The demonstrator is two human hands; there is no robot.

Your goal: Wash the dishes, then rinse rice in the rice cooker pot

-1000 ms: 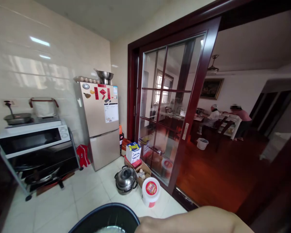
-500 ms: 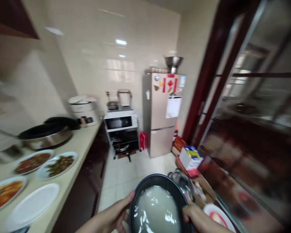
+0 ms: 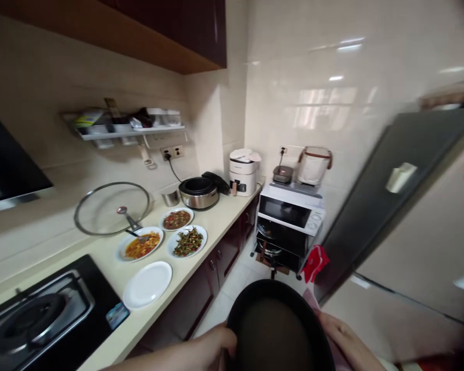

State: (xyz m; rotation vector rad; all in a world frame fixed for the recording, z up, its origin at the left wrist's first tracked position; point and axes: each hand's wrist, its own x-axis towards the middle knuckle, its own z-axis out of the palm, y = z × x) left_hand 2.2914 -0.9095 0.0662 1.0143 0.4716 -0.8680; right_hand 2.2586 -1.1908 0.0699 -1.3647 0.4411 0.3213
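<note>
A round dark pot [image 3: 274,330] is held low in front of me, at the bottom centre. My left hand [image 3: 212,344] grips its left side, fingers wrapped round the edge. On the right side my right hand [image 3: 342,335] holds it, with some pinkish cloth [image 3: 313,304] between hand and pot. The inside of the pot looks dark, and its contents cannot be made out.
On the counter [image 3: 232,216] at the left stand an empty white plate [image 3: 148,284], several plates of food, a glass lid [image 3: 100,208], a cooker [image 3: 198,193] and a gas stove [image 3: 34,319]. A microwave [image 3: 286,211] and a fridge [image 3: 421,247] stand beyond.
The view has turned left toward the counter and stove. The pot, which showed whitish liquid, now looks dark inside. Both hands still hold it, and pinkish cloth now shows at the right hand.
</note>
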